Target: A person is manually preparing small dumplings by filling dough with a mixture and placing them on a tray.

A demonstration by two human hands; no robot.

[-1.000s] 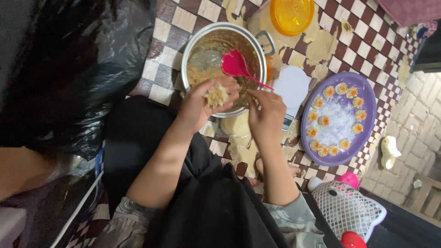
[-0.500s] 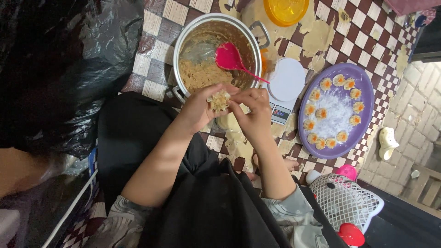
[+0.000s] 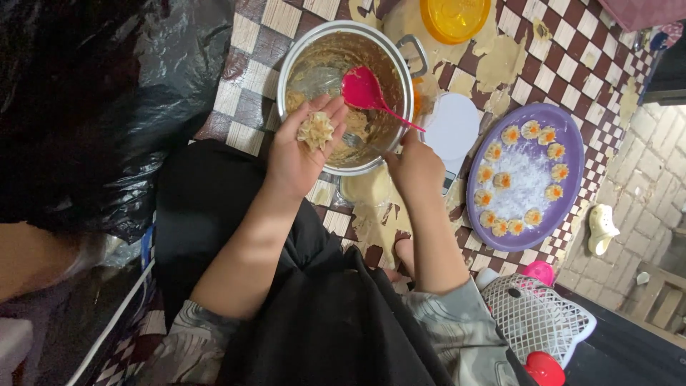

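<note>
Resting in the cupped palm of the left hand (image 3: 304,154) is a dumpling (image 3: 316,131), pale and pleated at the top; the fingers are being held half curled around it, loosely, above the near rim of the pot (image 3: 348,96). The pot is being seen from above, steel, with a smear of brownish filling on its wall and floor. A pink spoon (image 3: 371,95) is lying in it, the bowl inside and the handle slanting out over the right rim. The right hand (image 3: 414,168) is being held just beside that rim, knuckles up and fingers bent; whether anything is being gripped in it cannot be told, though the fingertips are meeting the end of the spoon's handle. Just right of the pot a white round lid (image 3: 450,127) is lying on the checked mat (image 3: 543,64). Further right a purple plate (image 3: 568,189) is carrying a ring of finished dumplings around a patch of white flour. An orange lid (image 3: 454,16) is sitting beyond the pot, and a white basket (image 3: 532,318) is standing near the right elbow.
</note>
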